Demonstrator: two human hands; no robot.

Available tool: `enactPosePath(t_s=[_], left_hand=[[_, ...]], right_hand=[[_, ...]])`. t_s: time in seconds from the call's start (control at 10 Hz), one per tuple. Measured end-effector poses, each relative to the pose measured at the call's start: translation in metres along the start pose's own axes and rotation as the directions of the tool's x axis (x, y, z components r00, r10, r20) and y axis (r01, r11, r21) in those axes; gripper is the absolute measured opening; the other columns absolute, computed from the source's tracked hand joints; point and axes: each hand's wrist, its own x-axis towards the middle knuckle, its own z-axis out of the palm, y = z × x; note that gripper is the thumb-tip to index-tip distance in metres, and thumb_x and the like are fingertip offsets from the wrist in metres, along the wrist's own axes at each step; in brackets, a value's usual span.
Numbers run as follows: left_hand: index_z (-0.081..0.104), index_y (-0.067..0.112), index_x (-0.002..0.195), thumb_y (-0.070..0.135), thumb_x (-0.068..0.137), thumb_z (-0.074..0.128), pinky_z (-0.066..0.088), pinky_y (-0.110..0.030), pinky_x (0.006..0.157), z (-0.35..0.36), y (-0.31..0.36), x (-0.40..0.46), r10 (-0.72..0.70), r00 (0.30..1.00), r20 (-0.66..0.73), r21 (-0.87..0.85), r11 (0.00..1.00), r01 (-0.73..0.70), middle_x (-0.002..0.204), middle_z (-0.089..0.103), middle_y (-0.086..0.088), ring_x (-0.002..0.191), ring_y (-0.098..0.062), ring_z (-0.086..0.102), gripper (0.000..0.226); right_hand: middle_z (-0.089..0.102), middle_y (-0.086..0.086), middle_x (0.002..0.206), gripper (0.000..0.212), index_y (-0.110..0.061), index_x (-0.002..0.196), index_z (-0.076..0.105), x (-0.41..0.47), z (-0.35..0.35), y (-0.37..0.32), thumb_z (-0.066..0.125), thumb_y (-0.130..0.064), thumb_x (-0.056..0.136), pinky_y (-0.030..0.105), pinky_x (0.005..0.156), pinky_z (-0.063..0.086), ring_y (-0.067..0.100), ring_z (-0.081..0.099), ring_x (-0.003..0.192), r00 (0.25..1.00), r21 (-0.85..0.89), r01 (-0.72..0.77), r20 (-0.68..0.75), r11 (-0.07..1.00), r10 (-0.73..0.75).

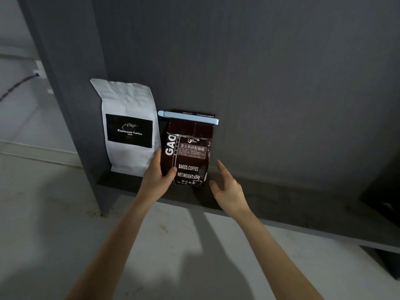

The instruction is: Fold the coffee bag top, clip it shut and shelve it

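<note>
Dark brown coffee bag (190,156) stands upright on the grey shelf (281,204), its folded top pinched by a pale blue clip (187,117), just beside a white coffee bag (127,126). The left hand (159,174) grips its lower left edge; the right hand (227,187) hovers spread, just apart.

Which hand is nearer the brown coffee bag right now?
Left. The left hand grips the brown coffee bag at its lower left edge, thumb on the front; the right hand is open, just off its lower right.
</note>
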Motion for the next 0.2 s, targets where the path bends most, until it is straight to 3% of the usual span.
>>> enactPosePath(t_s=[0.1, 0.2], left_hand=[[0.018, 0.017, 0.138, 0.018, 0.084, 0.053, 0.028, -0.044, 0.112, -0.001, 0.014, -0.003, 0.083, 0.996, -0.042, 0.037, 0.996, -0.082, 0.143, 0.037, -0.011, 0.131, -0.024, 0.035, 0.064], [0.016, 0.018, 0.140, 0.031, 0.080, 0.052, 0.028, -0.053, 0.111, -0.001, 0.021, -0.004, 0.163, 0.986, -0.030, 0.137, 0.978, -0.157, 0.146, 0.032, -0.014, 0.135, -0.028, 0.029, 0.071]], right_hand=[[0.028, 0.007, 0.150, 0.060, -0.020, 0.140, 0.017, -0.006, -0.013, -0.007, 0.047, -0.013, 0.089, 0.032, 0.110, 0.025, 0.023, 0.026, 0.138, 0.999, -0.051, -0.007, -0.035, 0.999, 0.005], [0.026, 0.007, 0.151, 0.059, -0.018, 0.140, 0.019, -0.011, -0.023, -0.012, 0.049, -0.016, 0.088, 0.036, 0.113, 0.022, 0.023, 0.021, 0.139, 0.998, -0.106, 0.012, -0.067, 0.994, -0.019]])
